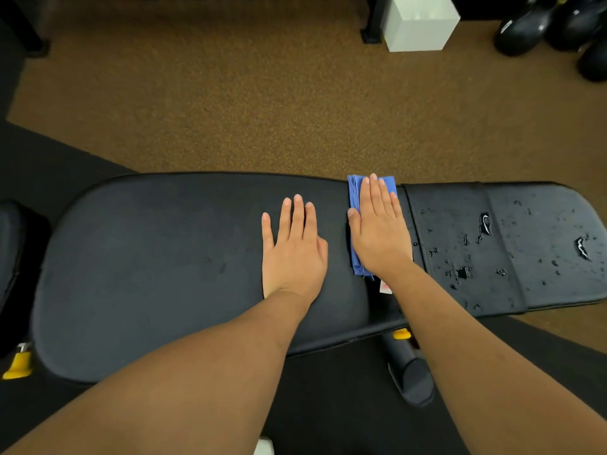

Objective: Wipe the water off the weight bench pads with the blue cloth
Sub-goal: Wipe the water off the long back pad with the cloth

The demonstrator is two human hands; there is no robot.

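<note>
1. Your right hand (pixel 377 231) lies flat on the folded blue fabric cloth (pixel 354 192). Its fingers (pixel 374 198) are straight and close together, pressing the cloth down rather than gripping it.
2. The blue cloth sits at the right end of the long black vinyl back pad (pixel 147 257) of the weight bench and reaches that pad's far edge. Its left strip and far corner show past your hand.
3. Your left hand (pixel 292 251) rests palm down on the long pad, just left of the cloth and not touching it. Its fingers (pixel 297 218) are straight, slightly spread and hold nothing.
4. The long pad looks matte and mostly dry, with a few faint marks left of your left hand.
5. Right of the long pad, across a narrow gap, the shorter black seat pad (pixel 525 198) carries scattered water drops (pixel 463 272) and two larger shiny puddles (pixel 583 247).
6. Beyond the long pad lies brown speckled carpet (pixel 262 110). Black rubber matting (pixel 49 165) lies to the pad's left.
7. Well beyond the long pad's right end stands a white box (pixel 420 21), with round black weights (pixel 525 27) to its right.
8. A yellow knob (pixel 19 362) sits below the long pad's left end. A second yellow knob (pixel 401 333) sits under its right end, just above a dark cylindrical roller (pixel 410 379).
</note>
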